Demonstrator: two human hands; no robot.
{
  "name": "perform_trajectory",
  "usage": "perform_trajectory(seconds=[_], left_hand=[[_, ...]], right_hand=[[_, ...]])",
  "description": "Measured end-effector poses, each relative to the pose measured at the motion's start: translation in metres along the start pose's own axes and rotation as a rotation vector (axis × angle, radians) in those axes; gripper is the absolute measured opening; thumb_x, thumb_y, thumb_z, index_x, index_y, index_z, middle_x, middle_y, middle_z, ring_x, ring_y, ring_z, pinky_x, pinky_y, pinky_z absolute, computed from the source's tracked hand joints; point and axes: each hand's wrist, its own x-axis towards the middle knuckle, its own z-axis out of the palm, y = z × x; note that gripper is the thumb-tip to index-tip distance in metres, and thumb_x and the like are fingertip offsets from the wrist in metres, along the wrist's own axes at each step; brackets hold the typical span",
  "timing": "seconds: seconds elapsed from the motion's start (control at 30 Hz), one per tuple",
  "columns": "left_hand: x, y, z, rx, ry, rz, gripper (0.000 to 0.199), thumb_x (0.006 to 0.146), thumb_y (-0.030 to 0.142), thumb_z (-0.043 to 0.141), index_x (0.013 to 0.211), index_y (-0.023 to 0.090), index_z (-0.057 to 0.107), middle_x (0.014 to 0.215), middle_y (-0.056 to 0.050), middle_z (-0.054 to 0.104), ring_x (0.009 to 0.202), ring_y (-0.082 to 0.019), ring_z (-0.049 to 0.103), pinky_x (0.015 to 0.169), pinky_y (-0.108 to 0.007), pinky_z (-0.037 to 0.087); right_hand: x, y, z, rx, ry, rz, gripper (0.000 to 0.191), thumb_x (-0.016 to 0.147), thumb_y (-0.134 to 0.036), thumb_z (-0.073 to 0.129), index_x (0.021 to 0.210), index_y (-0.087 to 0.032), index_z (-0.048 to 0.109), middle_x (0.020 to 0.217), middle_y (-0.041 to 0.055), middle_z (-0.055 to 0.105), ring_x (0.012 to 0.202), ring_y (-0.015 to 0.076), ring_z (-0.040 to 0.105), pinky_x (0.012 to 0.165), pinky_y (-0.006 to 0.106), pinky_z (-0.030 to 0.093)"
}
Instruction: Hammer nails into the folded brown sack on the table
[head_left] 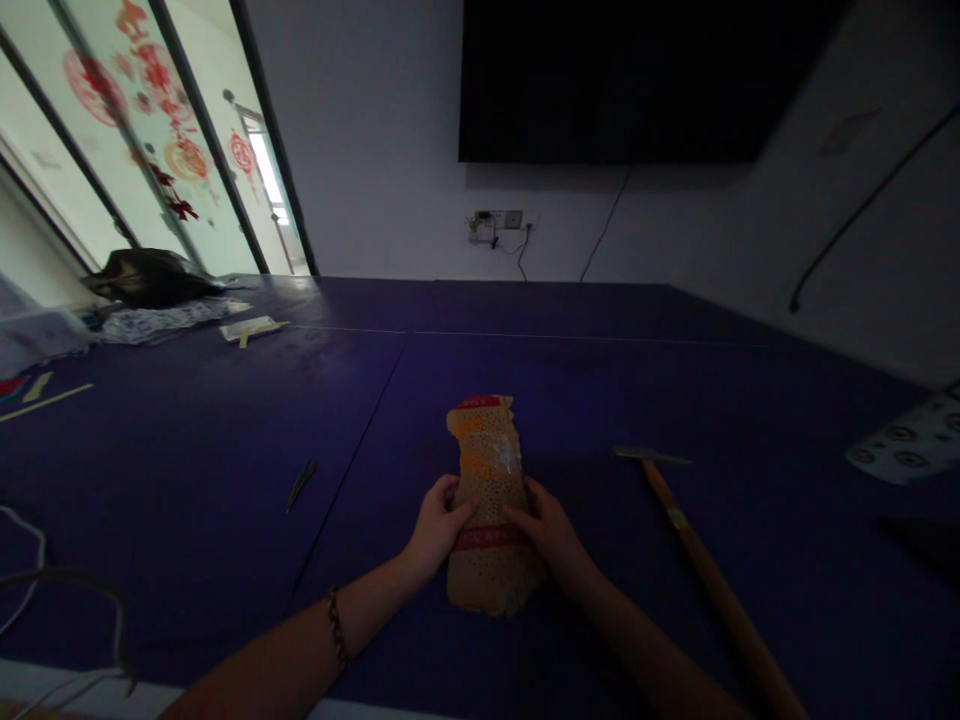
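Between my two hands is a torn piece of brown cardboard (491, 490), dotted with small dark holes and crossed by red printed bands. Shiny clear tape and orange patches show on its upper half. My left hand (439, 525) grips its left edge, thumb on the face and fingers partly hidden behind. On the opposite edge my right hand (551, 530) holds it the same way. A hammer with a long wooden handle (701, 560) lies to the right, its metal head (651, 456) pointing away from me. Left of the cardboard rests a small dark pair of tweezers or similar slim tool (301, 485).
A dark blue-purple covering (375, 400) spreads over the work surface, with seams across it. Cables (112, 620) lie at the lower left. Farther back left are a black bag (154, 277) and papers (251, 328). Patterned fabric (911, 440) sits at the right.
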Motion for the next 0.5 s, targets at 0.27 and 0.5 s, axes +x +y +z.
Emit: perform_trajectory(seconds=[0.27, 0.5], left_hand=[[0.002, -0.004, 0.0, 0.029, -0.14, 0.013, 0.036, 0.059, 0.029, 0.072, 0.087, 0.014, 0.054, 0.081, -0.004, 0.061, 0.076, -0.015, 0.058, 0.073, -0.026, 0.044], [0.001, -0.003, 0.001, 0.058, -0.17, 0.019, 0.033, 0.063, 0.032, 0.069, 0.087, 0.014, 0.054, 0.082, -0.005, 0.061, 0.077, -0.015, 0.058, 0.076, -0.027, 0.043]], right_hand=[[0.019, -0.005, -0.024, 0.005, 0.088, 0.007, 0.033, 0.055, -0.02, 0.062, 0.088, -0.019, 0.061, 0.091, 0.0055, 0.069, 0.086, 0.0264, 0.061, 0.077, 0.039, 0.046], [0.022, -0.011, -0.028, 0.06, 0.101, 0.056, 0.028, 0.053, -0.016, 0.063, 0.081, -0.018, 0.063, 0.078, 0.0036, 0.07, 0.075, 0.024, 0.063, 0.069, 0.034, 0.048]])
